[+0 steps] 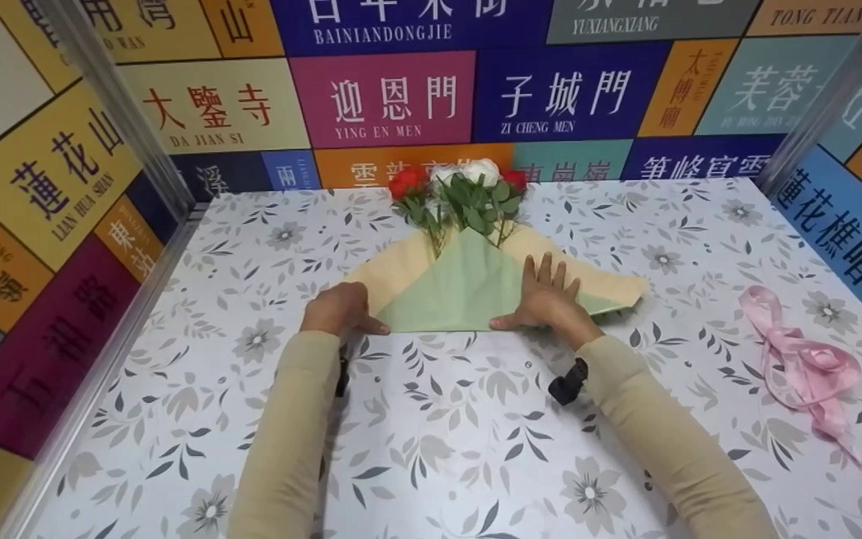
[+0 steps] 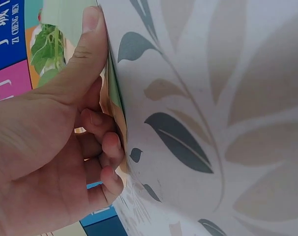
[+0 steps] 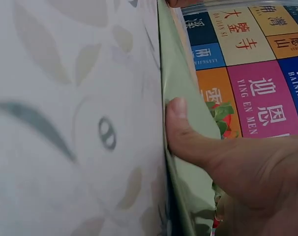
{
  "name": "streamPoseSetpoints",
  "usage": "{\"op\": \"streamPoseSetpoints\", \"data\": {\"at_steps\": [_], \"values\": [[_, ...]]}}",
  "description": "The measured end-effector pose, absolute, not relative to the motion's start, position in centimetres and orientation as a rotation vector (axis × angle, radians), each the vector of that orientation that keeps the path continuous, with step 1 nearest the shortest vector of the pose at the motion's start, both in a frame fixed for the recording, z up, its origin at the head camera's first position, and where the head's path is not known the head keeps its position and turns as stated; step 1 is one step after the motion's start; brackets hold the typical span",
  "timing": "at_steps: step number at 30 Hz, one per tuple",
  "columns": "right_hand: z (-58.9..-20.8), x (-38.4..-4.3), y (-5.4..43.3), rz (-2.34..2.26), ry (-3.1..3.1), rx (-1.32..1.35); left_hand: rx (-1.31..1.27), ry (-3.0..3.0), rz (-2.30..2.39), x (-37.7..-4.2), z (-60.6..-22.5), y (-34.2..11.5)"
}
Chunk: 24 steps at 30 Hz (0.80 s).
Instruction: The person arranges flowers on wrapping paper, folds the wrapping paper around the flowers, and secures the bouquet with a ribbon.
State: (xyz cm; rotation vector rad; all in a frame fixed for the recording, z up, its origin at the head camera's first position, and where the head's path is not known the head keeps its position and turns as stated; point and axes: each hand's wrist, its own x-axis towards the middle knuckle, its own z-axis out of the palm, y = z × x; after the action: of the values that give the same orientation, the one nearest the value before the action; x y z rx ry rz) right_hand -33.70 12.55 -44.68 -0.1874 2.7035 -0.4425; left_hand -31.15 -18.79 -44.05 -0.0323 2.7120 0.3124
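Note:
A bouquet of red and white roses (image 1: 468, 187) with green leaves lies at the far side of the table. Its stems run under green and cream wrapping paper (image 1: 461, 288), folded straight along the near edge. At the left corner my left hand (image 1: 337, 308) holds the paper, its thumb along the fold and the other fingers curled at the cream edge (image 2: 120, 123). My right hand (image 1: 548, 297) presses on the right part with fingers spread. In the right wrist view, its thumb (image 3: 181, 130) lies on the green paper at the fold.
A loose pink ribbon (image 1: 812, 367) lies on the right side of the table. The table has a floral-patterned cover (image 1: 431, 449). Panels with colourful lettered signs (image 1: 386, 97) stand behind it and at both sides. A dark band (image 1: 569, 382) is at the right wrist.

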Motion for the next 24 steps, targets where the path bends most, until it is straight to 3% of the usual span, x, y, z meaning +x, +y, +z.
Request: {"op": "streamPoseSetpoints", "data": {"at_steps": [11,24], "values": [[-45.0,-34.0,18.0,-0.416,2.708,-0.17,-0.072,2.71,0.348,-31.1,-44.3,-18.9],[-45.0,-34.2,27.7,-0.409,2.551,0.007,-0.118,2.69,0.4,-30.6,-44.3,-19.1]]}}
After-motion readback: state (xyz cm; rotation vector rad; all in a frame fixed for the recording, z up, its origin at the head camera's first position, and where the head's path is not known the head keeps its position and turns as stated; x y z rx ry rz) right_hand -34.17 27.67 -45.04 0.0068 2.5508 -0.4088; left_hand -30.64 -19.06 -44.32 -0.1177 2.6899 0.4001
